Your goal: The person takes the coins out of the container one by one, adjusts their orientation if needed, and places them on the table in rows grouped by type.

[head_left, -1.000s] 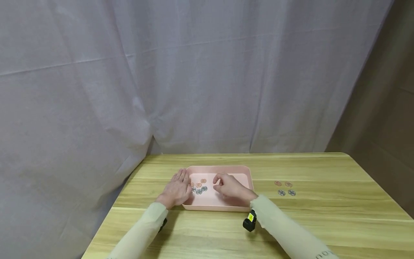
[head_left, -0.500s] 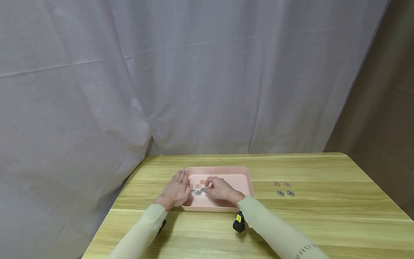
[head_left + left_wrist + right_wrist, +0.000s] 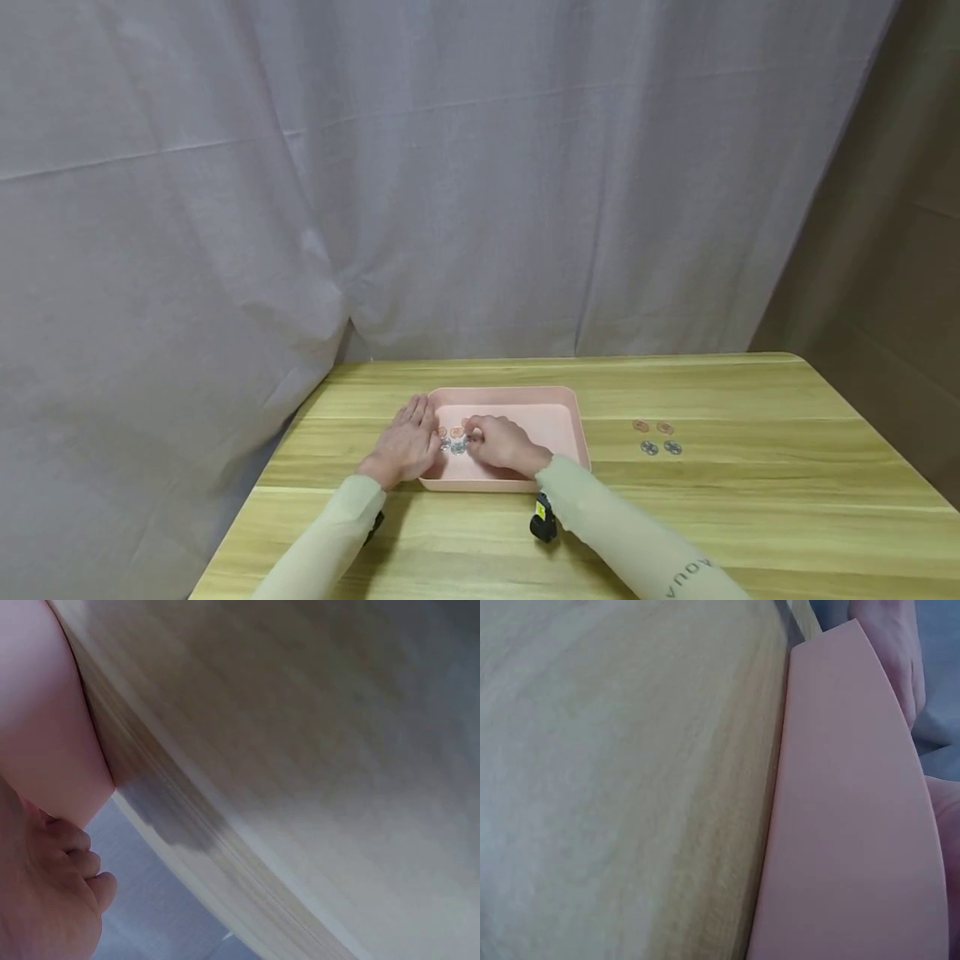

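Note:
A pink tray [image 3: 546,427] lies on the table, with copper-coloured coins [image 3: 457,432] and silver coins [image 3: 458,448] grouped at its left end. My left hand [image 3: 408,442] rests on the tray's left side, fingers straight and side by side. Inside the tray, my right hand [image 3: 501,443] reaches in from the right, its fingers bent and its thumb and index fingertips at the rightmost silver coin. That coin is partly covered, so whether it is pinched cannot be told. In the right wrist view, the tray's pink wall [image 3: 847,810] hides most of the right hand.
To the tray's right, two copper-coloured coins [image 3: 641,426] and two silver coins [image 3: 649,448] lie in two rows on the wooden table [image 3: 750,500]. A grey curtain [image 3: 480,208] hangs behind the table's back edge.
My right hand has moved left across the tray to the coins, its fingertips now over the rightmost silver coin. My left hand has stayed in place.

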Demonstrator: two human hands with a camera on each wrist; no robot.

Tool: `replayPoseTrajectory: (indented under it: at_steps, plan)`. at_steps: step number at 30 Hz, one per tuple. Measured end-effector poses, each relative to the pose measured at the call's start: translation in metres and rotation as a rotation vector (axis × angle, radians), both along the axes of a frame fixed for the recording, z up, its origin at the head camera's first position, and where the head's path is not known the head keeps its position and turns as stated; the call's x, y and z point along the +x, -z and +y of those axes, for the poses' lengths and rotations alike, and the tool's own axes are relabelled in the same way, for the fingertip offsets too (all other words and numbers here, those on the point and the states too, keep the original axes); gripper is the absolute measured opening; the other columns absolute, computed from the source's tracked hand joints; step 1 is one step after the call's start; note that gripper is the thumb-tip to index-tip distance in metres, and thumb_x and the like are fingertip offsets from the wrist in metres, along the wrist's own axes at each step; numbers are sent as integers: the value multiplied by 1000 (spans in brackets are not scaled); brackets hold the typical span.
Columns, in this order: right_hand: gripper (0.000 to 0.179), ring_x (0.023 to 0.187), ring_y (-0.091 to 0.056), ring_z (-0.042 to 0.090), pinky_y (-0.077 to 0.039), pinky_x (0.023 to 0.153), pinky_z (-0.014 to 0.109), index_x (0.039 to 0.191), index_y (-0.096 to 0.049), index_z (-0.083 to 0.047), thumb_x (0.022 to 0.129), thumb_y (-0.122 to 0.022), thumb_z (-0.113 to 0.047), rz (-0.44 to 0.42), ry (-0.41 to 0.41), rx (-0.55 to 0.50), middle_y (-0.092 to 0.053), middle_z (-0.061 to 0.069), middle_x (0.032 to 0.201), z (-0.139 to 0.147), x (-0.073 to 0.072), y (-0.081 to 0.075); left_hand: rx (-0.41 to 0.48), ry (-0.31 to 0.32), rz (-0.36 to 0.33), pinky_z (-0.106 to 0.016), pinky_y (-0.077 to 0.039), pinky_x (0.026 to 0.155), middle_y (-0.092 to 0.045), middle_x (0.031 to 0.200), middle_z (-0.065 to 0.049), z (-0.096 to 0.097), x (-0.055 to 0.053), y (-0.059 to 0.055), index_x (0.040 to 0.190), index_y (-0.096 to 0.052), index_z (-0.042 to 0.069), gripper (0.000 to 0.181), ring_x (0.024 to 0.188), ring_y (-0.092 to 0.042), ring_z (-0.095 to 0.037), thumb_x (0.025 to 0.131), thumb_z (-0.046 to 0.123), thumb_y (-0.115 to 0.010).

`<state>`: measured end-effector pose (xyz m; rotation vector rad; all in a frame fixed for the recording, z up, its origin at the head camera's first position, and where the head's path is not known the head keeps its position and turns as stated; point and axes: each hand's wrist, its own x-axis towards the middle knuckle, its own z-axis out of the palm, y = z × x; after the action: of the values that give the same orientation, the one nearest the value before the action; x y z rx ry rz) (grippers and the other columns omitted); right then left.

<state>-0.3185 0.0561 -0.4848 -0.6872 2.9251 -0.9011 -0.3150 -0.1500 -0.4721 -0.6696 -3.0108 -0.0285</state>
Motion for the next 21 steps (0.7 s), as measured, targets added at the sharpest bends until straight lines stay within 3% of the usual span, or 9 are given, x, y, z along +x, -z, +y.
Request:
replayPoseTrajectory:
  at_steps: [3,8,21]
  plan:
    - [30,74,-58,15,-52,67,33,114,-69,-13,86,-67,-21,7,1,19,-72,3,115,-1,1,-1,2,-6,2,-46,-19,125,-20,162,-22,0,0,0,153,-21,-5,62,151,-18,-36,104,32,-28]
    - [22,63,-52,15,-43,56,29,109,-68,-15,88,-68,-19,14,-10,50,-67,0,81,-1,3,-2,5,-8,-5,-46,-19,125,-19,162,-22,0,1,0,153,-21,-5,63,152,-17,-36,104,33,-27]
    - [7,62,-49,14,-40,56,26,92,-60,-14,92,-65,-19,-38,30,53,-56,-3,71,-3,4,-3,1,-8,-13,-47,-19,125,-19,162,-22,1,3,-5,153,-21,-5,62,151,-18,-36,104,32,-28]
